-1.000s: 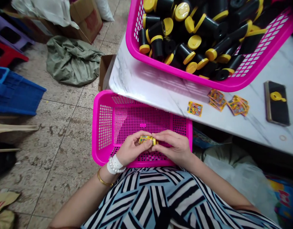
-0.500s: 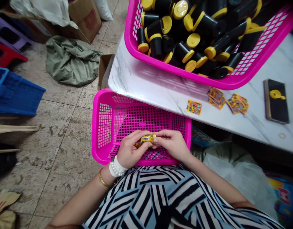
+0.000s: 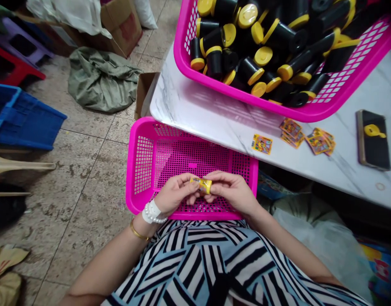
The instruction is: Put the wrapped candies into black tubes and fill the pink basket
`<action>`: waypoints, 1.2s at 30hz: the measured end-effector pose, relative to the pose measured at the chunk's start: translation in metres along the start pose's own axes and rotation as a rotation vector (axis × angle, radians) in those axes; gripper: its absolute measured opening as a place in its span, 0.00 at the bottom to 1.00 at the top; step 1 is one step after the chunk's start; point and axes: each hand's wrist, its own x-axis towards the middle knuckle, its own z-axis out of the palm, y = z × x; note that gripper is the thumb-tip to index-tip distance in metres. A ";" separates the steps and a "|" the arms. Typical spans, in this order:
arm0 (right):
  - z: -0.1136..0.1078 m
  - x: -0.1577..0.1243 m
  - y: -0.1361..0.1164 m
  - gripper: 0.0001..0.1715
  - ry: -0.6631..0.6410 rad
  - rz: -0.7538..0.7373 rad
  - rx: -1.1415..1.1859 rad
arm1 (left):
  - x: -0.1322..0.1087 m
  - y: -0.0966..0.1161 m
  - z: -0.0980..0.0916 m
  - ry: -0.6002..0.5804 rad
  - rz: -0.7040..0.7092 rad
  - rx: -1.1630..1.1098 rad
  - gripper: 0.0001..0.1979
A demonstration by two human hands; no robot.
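A small cylinder wrapped in a shiny yellow printed label (image 3: 200, 185) lies between the fingers of both hands, above the lower pink basket (image 3: 129, 178). My left hand (image 3: 173, 193) pinches its left end, and my right hand (image 3: 232, 191) grips its right end between thumb and fingers. The fingers cover both ends of the cylinder. On the table edge beyond them are a single orange printed label (image 3: 262, 144) and two small piles of similar labels (image 3: 291, 132).
A second pink basket (image 3: 246, 100), full of black containers with yellow lids (image 3: 256, 70), stands on the white marbled table (image 3: 195, 106). A phone (image 3: 373, 148) with a yellow piece on it lies at the right. A blue crate (image 3: 32, 121) and a green sack (image 3: 101, 78) are on the floor.
The cylinder has been turned in my fingers, showing a different side of its label. My left fingers have shifted to its left end. The whole view has moved slightly.
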 end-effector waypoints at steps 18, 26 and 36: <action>0.003 -0.006 -0.002 0.11 0.027 -0.561 -0.587 | -0.002 0.000 0.007 -0.068 -0.117 -0.153 0.19; 0.003 -0.010 -0.002 0.15 0.013 -0.658 -0.592 | -0.002 -0.001 0.011 -0.111 -0.140 -0.218 0.20; 0.000 -0.010 0.000 0.12 -0.109 -0.730 -0.763 | 0.000 0.001 0.010 -0.059 -0.157 -0.182 0.22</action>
